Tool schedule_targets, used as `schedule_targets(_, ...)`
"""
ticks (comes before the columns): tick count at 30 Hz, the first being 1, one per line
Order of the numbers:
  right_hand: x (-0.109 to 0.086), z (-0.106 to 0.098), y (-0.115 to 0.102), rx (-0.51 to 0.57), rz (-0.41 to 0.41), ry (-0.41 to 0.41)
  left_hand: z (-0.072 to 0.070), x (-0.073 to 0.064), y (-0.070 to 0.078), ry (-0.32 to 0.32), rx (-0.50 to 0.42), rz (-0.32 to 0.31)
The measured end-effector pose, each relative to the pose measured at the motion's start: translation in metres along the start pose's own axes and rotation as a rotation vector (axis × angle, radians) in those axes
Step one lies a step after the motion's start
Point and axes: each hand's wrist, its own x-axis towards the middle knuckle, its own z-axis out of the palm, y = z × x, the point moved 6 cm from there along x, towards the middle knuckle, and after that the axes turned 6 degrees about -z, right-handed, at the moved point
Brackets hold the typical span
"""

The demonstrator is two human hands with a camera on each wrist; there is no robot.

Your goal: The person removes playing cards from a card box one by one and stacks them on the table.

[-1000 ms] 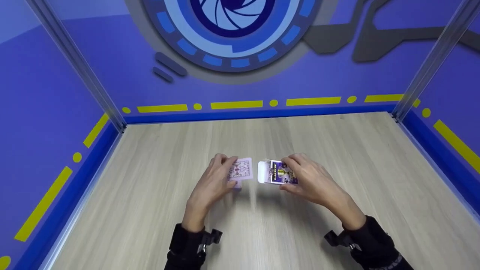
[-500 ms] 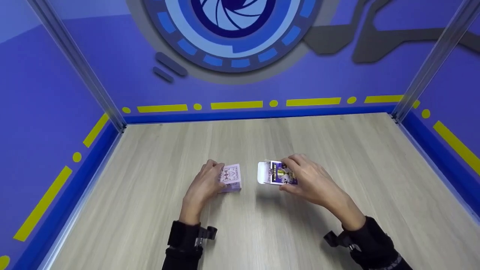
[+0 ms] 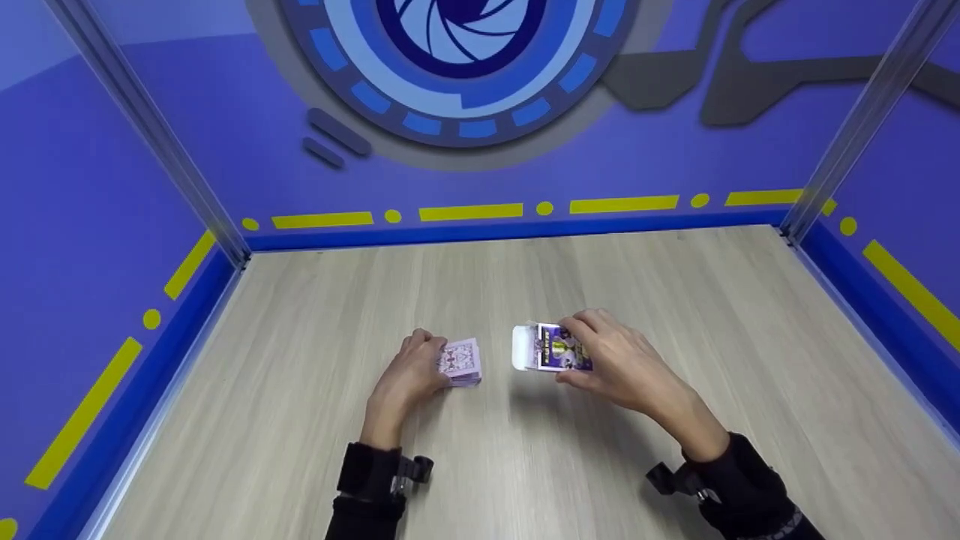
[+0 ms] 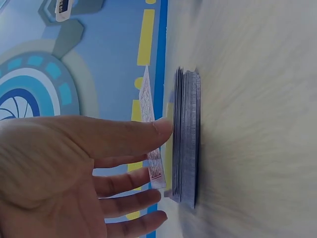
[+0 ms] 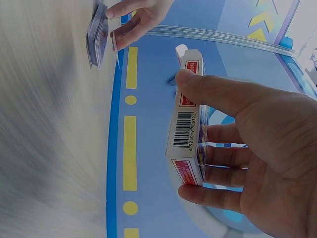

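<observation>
My left hand (image 3: 407, 377) pinches a pale playing card (image 4: 147, 101) with a red and purple pattern between thumb and fingers. Directly under that card lies a deck of playing cards (image 4: 187, 139) on the table, its edges slightly uneven. A narrow gap separates the card from the deck in the left wrist view. To the right, my right hand (image 3: 619, 360) grips a card box (image 3: 561, 348) by its sides, off the table. The box has a purple printed front, and a barcode side shows in the right wrist view. Its white flap (image 3: 521, 347) hangs open towards the left hand.
A light wood table (image 3: 495, 465) carries the deck. Blue printed panels (image 3: 480, 184) with yellow dashes wall it in at the back and both sides, with metal posts (image 3: 847, 127) at the corners.
My left hand has moved left and slightly nearer with the card, from beside the box flap to over the deck. My right hand and the box stay almost still.
</observation>
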Motion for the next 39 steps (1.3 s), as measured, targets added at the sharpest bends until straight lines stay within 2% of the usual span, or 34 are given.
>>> schedule_targets(9, -0.0006, 0.0005, -0.0001, 0.005, 0.000, -0.011, 0.0094, 0.0028, -0.0023, -0.063, 0.007, -0.020)
schedule_targets(19, 0.0003, 0.0012, -0.0009, 0.018, -0.005, -0.009, 0.0109, 0.0039, -0.0027, -0.054, 0.007, 0.005)
schedule_targets(33, 0.0004, 0.0019, -0.0022, 0.014, -0.018, 0.002, 0.0092, 0.0012, -0.0028, -0.052, -0.020, -0.010)
schedule_targets(39, 0.0000, 0.0018, -0.0015, 0.013, -0.015, 0.000, 0.0054, -0.0019, -0.0061, -0.071, -0.094, -0.033)
